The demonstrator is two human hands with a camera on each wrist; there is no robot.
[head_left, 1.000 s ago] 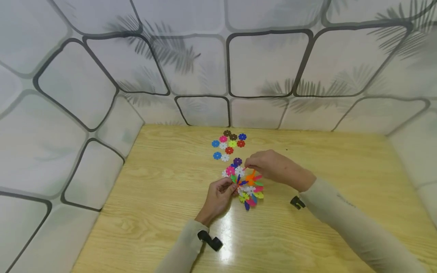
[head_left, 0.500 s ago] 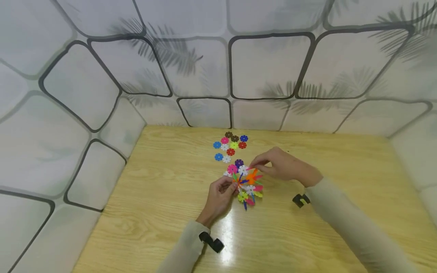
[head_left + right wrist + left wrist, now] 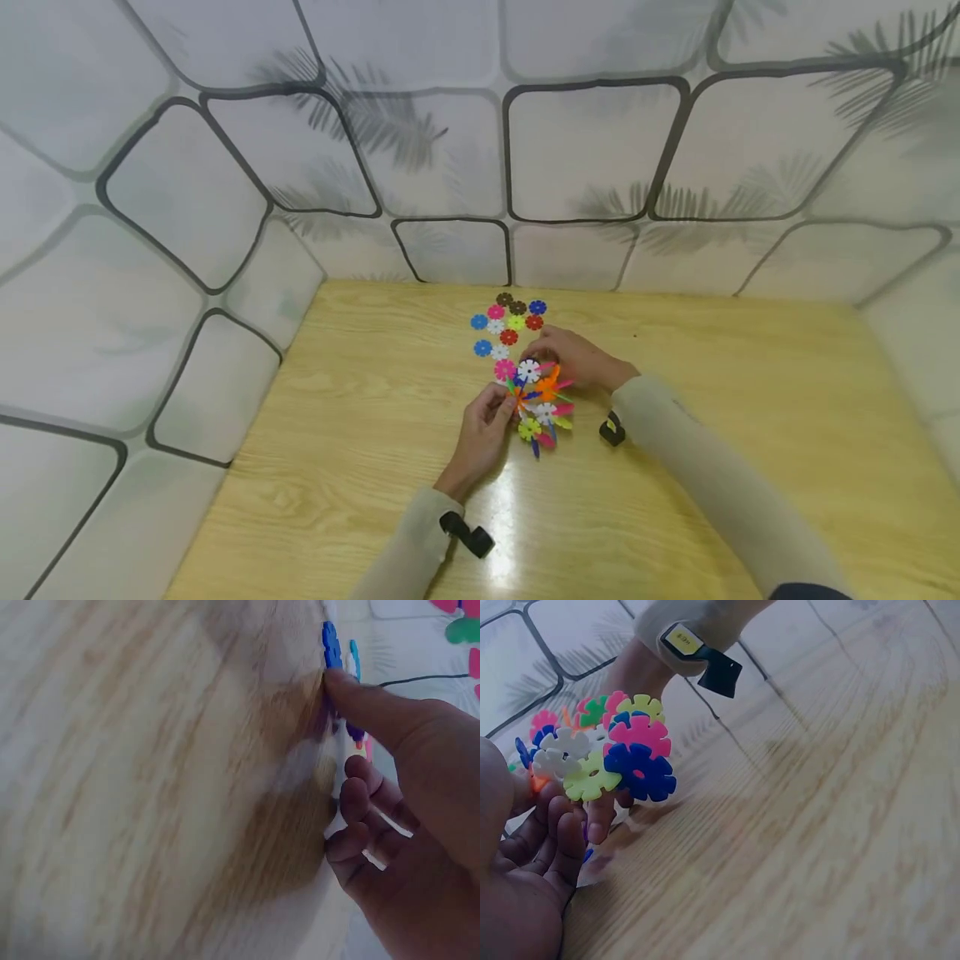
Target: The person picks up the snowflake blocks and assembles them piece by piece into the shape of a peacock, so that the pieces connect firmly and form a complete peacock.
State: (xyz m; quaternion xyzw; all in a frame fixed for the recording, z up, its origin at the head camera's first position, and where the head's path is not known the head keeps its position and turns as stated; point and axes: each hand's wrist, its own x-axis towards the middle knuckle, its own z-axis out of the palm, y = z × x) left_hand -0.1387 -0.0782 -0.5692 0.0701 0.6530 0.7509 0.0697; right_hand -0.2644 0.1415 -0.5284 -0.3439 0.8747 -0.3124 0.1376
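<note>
A cluster of interlocked, slotted plastic flower discs [image 3: 545, 412] in many colours is held up by my left hand [image 3: 480, 429], its thumb and fingers pinching the near left side. In the left wrist view, yellow, pink and blue discs [image 3: 639, 771] stick out beyond the fingers. My right hand [image 3: 577, 358] is down at the table just behind the cluster, its fingertips over the loose discs. The right wrist view shows one digit reaching the edge of a blue disc [image 3: 331, 645], with a purple disc [image 3: 355, 732] close by. The other fingers are loosely bent, apart from that digit.
Loose discs lie flat on the wooden table [image 3: 360, 400] behind the hands, among them a red disc [image 3: 509, 337], a light blue disc [image 3: 482, 347] and a brown disc [image 3: 505, 299]. A patterned wall [image 3: 585, 150] borders the table's back.
My right hand has left the cluster's upper right side and moved left and down to the loose discs, covering the purple disc. The left hand still holds the cluster in about the same place.
</note>
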